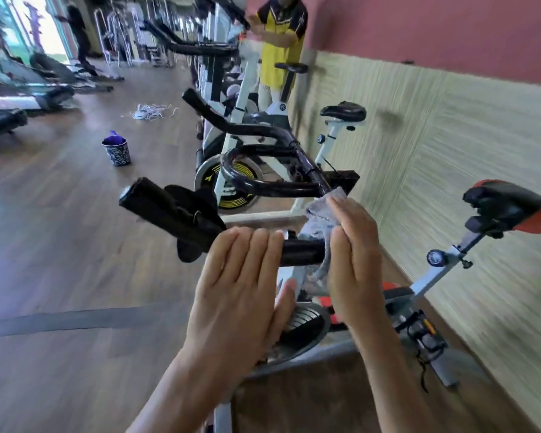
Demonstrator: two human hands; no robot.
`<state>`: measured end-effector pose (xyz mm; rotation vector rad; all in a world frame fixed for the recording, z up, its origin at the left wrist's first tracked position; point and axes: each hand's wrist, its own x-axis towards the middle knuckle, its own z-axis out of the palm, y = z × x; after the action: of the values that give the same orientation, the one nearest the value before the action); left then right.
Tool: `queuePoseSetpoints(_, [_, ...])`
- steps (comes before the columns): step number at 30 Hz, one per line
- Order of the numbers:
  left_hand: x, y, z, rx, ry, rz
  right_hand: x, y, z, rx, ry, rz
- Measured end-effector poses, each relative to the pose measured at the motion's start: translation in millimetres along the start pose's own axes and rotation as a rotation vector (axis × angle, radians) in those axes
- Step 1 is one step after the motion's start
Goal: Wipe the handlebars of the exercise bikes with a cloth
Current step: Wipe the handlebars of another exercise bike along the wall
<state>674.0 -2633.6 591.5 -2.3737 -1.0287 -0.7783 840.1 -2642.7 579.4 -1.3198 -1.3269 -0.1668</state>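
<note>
The near exercise bike's black handlebar [297, 252] runs across the middle of the head view, with a thicker padded grip [156, 203] at its left end. My right hand [353, 260] holds a grey cloth [320, 220] pressed around the bar just right of centre. My left hand [241, 292] rests on the bar to the left of the cloth, fingers straight and together over the top. The loop of the handlebar [263, 179] curves away behind the cloth.
A red and black saddle [509, 209] stands at the right by the panelled wall [450, 135]. More bikes [247, 126] line the wall ahead, where a person in a yellow shirt [280, 42] stands. A patterned bucket [117, 150] and a mop head [150, 111] lie on the wooden floor.
</note>
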Motion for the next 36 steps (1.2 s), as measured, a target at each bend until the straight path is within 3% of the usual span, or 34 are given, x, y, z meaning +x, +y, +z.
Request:
queuePoseSetpoints(7, [-3,-8,30,0.048,0.303,0.063,-31,49,57,0.033,0.469,-0.582])
queuePoseSetpoints(10, [1,-12,41,0.146,0.386,0.073,-21,66,76,0.039,0.591,-0.7])
queuePoseSetpoints(12, [0,-12,44,0.187,0.411,0.073,-15,69,72,0.062,0.616,-0.714])
queuePoseSetpoints(17, [-1,-11,46,0.163,0.447,0.109,-9,67,58,-0.31,0.649,-0.737])
queuePoseSetpoints(19, [0,-13,46,0.153,0.452,0.136,-8,60,59,-0.34,0.665,-0.728])
queuePoseSetpoints(25, [-3,-29,40,0.174,0.436,0.257,-2,49,71,-0.093,0.797,-0.82])
queuePoseSetpoints(28, [-2,-34,44,0.197,0.454,0.271,3,40,80,-0.102,0.91,-0.76])
queuePoseSetpoints(31, [1,-32,50,0.192,0.488,0.261,17,50,79,-0.063,0.999,-0.824])
queuePoseSetpoints(36, [7,-26,58,0.148,0.561,0.223,30,46,85,0.493,1.078,-0.609])
